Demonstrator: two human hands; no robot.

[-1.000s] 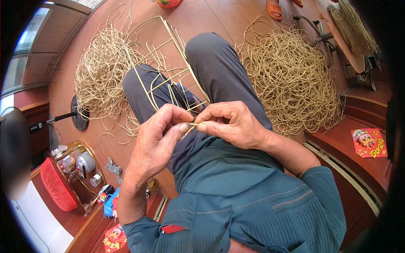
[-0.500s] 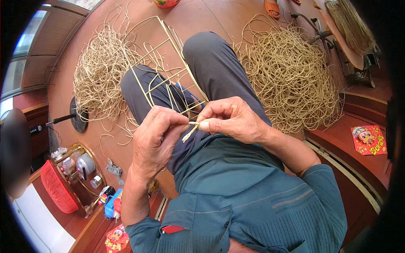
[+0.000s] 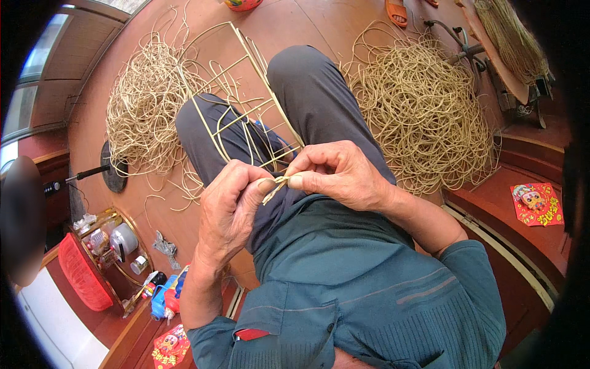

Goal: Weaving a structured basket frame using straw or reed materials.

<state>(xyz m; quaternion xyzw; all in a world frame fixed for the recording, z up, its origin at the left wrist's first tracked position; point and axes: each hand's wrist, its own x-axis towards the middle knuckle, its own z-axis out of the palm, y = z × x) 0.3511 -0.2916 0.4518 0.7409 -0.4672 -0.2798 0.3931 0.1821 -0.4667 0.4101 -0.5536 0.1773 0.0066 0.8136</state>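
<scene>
A short piece of pale yellow cord [image 3: 271, 194] runs between my two hands over my lap, its tail hanging down at the left. My left hand [image 3: 232, 200] pinches it between thumb and forefinger. From the other side my right hand [image 3: 341, 175] pinches the same cord, thumb tip close to the left thumb. Just beyond the hands, a frame of thin tan rods [image 3: 251, 56] leans between my knees, with crossbars and loose strands. Its near end lies by my fingers; I cannot tell whether the cord is joined to it.
Heaps of tan cord lie on the floor at left [image 3: 144, 111] and right [image 3: 424, 111]. A wheeled chair base [image 3: 470, 50] and orange slipper [image 3: 396, 12] are at far right. At left stand a round black base [image 3: 114, 167], a red basket [image 3: 83, 273] and a cart with jars [image 3: 125, 238].
My left hand has shifted slightly, and its thumb now points more toward the right thumb. The cord's tail has swung up a little. The frame has hardly moved.
</scene>
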